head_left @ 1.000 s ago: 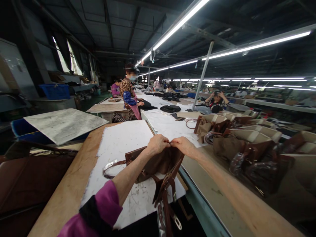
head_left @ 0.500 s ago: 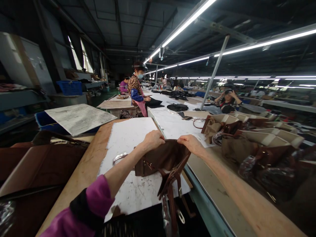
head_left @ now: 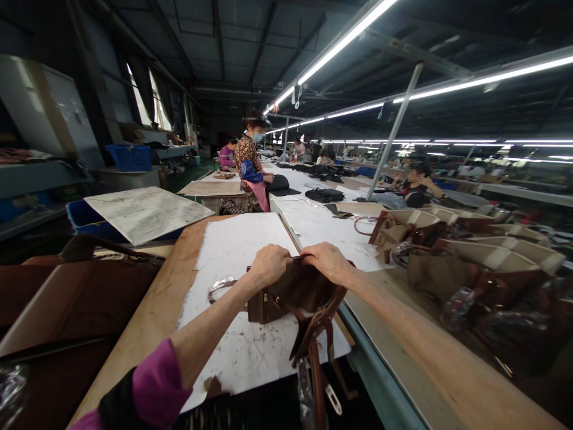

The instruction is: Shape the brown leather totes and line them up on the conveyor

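Observation:
A brown handbag (head_left: 308,288) lies in front of me on white paper (head_left: 242,251), with a zip on its left side. My left hand (head_left: 271,263) is closed, pinching the bag's far top edge. Close beside it, my right hand (head_left: 329,261) pinches the same edge, fingers closed. Brown straps (head_left: 316,340) and a flap hang toward me over the near edge of the paper, partly wrapped in clear plastic. A plastic-wrapped handle (head_left: 221,289) sticks out at the bag's left.
Several brown bags (head_left: 474,257) stand in rows on the right. More brown bags (head_left: 85,286) lie at the left. A pale board (head_left: 147,212) rests on a blue crate. Ahead, a co-worker (head_left: 253,161) handles black pieces, and a slanted pole (head_left: 396,131) rises from the tables.
My right hand has moved left along the bag's edge, closer to my left hand. The view has shifted slightly. At the right, a person's hands have come down from the head.

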Action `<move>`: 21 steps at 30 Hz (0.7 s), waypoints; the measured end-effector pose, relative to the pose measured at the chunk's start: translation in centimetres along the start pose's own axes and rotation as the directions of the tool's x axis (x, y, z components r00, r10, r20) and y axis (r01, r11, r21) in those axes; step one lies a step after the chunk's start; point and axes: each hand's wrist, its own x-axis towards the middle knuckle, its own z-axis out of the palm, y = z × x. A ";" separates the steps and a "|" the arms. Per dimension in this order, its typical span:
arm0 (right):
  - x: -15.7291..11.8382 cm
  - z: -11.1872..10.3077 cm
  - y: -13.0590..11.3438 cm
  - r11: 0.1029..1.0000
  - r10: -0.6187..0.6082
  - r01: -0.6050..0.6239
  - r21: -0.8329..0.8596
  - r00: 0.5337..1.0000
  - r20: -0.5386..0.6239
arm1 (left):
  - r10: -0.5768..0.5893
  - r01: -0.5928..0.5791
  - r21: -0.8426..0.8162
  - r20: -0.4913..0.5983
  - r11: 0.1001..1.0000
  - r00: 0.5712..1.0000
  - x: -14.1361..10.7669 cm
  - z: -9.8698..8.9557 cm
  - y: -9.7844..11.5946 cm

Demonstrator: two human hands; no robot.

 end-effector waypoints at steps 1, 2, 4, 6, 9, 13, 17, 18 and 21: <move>0.4 0.4 -0.3 1.000 -0.020 0.020 0.000 1.000 0.004 | -0.002 0.002 -0.001 0.003 1.000 1.000 0.0 0.0 0.0; 0.8 0.7 -0.5 0.999 -0.036 0.036 0.002 0.999 0.007 | -0.003 0.003 -0.004 0.006 1.000 1.000 0.0 0.0 0.0; 1.2 1.2 -0.5 0.998 -0.054 0.053 0.015 0.999 0.006 | -0.005 0.005 -0.019 0.014 1.000 1.000 0.1 0.0 -0.2; 1.4 1.4 -0.3 0.996 -0.069 0.068 0.049 0.998 0.013 | 0.001 0.000 -0.047 0.023 0.999 1.000 0.3 0.1 -0.6; 1.4 1.1 0.1 0.993 -0.093 0.091 0.073 0.995 0.029 | 0.027 -0.024 -0.090 0.033 0.996 0.999 0.7 0.3 -1.0; 1.0 0.4 0.3 0.998 -0.057 0.057 0.010 0.998 0.038 | 0.060 -0.055 -0.120 0.040 0.991 0.997 0.7 0.0 -1.2; 0.4 0.1 1.0 0.999 0.045 -0.045 -0.025 0.999 -0.002 | -0.023 0.025 -0.052 0.029 0.998 0.999 -0.5 -1.3 -1.6; 0.2 0.1 1.4 0.999 0.049 -0.048 0.003 0.999 -0.009 | -0.047 0.048 -0.047 0.017 0.998 0.999 -1.0 -1.6 -1.9; -0.4 -0.1 2.5 0.994 0.034 -0.033 0.105 0.999 -0.013 | -0.074 0.074 -0.127 0.012 0.989 0.997 -2.6 -2.4 -3.1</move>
